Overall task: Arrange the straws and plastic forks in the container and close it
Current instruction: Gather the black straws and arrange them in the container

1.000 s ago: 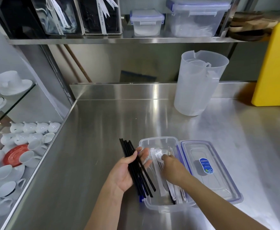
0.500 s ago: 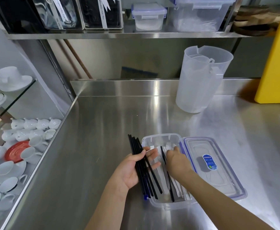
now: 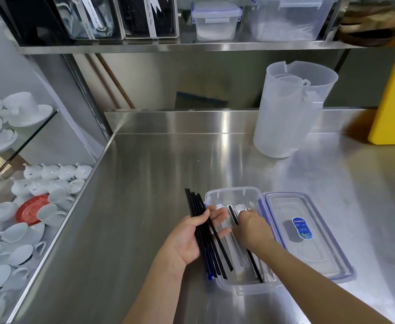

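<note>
A person's two bare hands work over a clear container [image 3: 232,195] on a steel counter [image 3: 145,183]. The container sits near the front edge, long side running away from the viewer.

The left hand [image 3: 192,237] is palm up at the container's left rim, fingers loosely curled with the thumb pressing down on a bundle of black straws [image 3: 203,230]. The straws lie across the palm, their far ends reaching past the fingertips over the counter, their near ends over the container's left front corner.

The right hand [image 3: 252,228] reaches into the container, palm down, fingers bent toward clear plastic forks [image 3: 241,206] at the far end. Whether it grips them cannot be told. One more black straw [image 3: 255,263] lies inside the container, passing under this hand.

The lid [image 3: 308,242], clear with a blue rim and blue label, lies flat just beside the container's right side, touching it.

Farther back to the right stands a translucent jug [image 3: 287,118]. White cups [image 3: 16,232] fill a shelf left of the counter.
</note>
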